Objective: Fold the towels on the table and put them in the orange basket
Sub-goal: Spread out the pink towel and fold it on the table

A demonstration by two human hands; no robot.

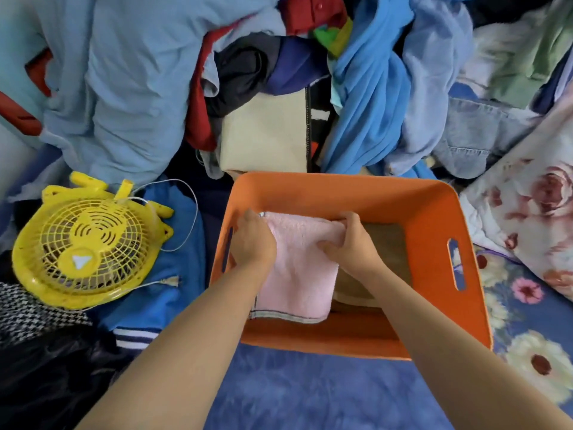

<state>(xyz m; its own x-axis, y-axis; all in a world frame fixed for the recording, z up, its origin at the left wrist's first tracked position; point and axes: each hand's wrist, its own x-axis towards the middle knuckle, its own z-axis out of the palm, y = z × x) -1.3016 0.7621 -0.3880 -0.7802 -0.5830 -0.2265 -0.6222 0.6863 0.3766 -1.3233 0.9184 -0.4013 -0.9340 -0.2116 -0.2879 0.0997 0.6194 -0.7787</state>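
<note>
A round yellow plastic fan (82, 243) lay left of the smooth, rectangular orange basket (434, 212), where the left hand (252, 240) and right hand (350, 242) gripped a fluffy, folded pink towel (299, 268) inside its left half.

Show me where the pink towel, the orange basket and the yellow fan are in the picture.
pink towel (299, 268), head view, on the middle of its folded top face.
orange basket (434, 218), head view, on the inside of its right wall.
yellow fan (82, 240), head view, on the front grille near its centre.
</note>
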